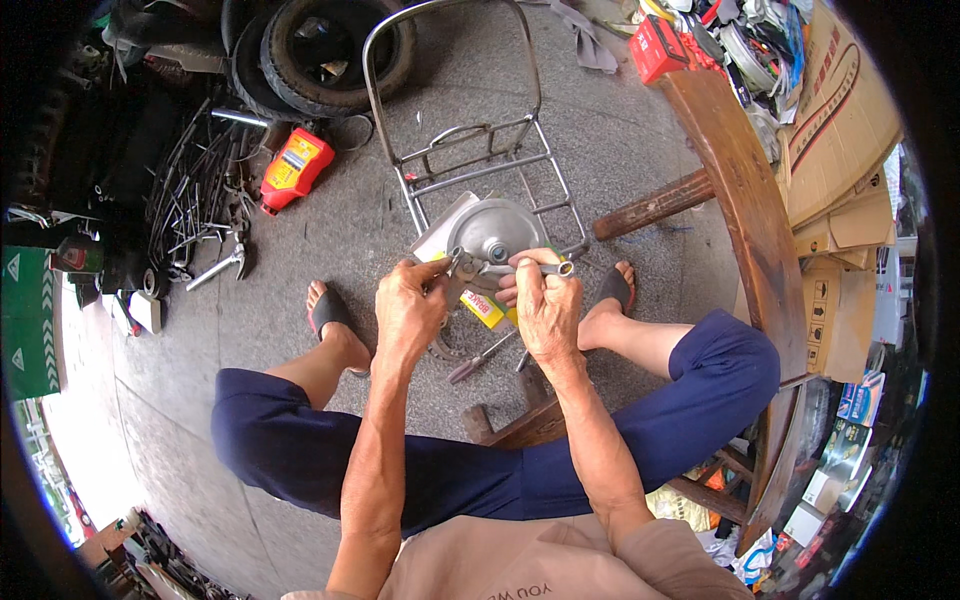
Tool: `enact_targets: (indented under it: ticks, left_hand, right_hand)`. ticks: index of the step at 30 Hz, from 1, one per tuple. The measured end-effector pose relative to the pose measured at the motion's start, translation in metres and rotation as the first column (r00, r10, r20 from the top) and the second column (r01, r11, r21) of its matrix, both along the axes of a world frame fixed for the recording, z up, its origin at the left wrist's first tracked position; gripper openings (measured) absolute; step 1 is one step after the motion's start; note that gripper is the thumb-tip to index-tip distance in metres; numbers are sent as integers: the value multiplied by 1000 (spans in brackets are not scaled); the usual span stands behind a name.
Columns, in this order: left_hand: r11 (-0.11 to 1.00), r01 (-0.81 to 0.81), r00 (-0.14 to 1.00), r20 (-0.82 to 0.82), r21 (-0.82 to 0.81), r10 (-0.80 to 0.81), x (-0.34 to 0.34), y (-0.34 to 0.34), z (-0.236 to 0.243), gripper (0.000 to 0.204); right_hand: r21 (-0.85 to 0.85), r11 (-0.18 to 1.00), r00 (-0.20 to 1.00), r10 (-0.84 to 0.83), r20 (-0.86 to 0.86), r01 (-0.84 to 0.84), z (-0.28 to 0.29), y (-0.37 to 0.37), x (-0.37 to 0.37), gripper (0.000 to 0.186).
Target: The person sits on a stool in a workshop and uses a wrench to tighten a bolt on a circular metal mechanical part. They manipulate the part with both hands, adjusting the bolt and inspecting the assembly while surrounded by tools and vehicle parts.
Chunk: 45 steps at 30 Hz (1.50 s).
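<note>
In front of me both hands are raised close together over the floor. My left hand [412,305] pinches a small grey metal part [464,264] between thumb and fingers. My right hand [545,305] is wrapped round a combination wrench [566,268], its ring end sticking out to the right; the other end points toward the small part, and I cannot tell whether they touch. Just beyond the hands lies a round silver metal drum or cover [500,228] with a hole at its centre. A yellow box [482,308] is partly hidden beneath the hands. Nearer me lies a screwdriver [465,372].
A metal tubular rack [455,178] stands ahead, with tyres [310,60] beyond it at left. A red bottle [297,167], a hammer [238,255] and a heap of metal rods lie left. On the right are a wooden bench [735,175], cardboard boxes [835,130] and a red box [656,50].
</note>
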<state>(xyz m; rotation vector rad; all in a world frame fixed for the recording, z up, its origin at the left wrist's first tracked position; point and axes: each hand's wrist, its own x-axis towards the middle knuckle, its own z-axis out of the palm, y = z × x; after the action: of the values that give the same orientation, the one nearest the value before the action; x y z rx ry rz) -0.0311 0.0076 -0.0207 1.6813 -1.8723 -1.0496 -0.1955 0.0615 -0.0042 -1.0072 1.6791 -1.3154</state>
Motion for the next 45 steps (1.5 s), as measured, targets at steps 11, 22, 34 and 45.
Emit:
enact_targets:
  ticks: [11,22,34,45]
  left_hand:
    - [970,243,928,295,-15,-228,-7,-26,30,22]
    - [991,122,988,-103,47,-117,3,-21,3,28]
    - [919,211,867,-497,334,-18,13,-16,-77,37]
    - [996,54,990,-136,78,-43,17,-14,-37,40]
  right_hand:
    - [8,999,985,39,-170,-39,-7,2,2,27]
    - [5,1000,965,23,-260,-23,-7,0,2,23]
    - [6,997,946,-68,-318,74,-30,17,8,22]
    - [19,1000,745,-2,-667,20,-5,9,17,38]
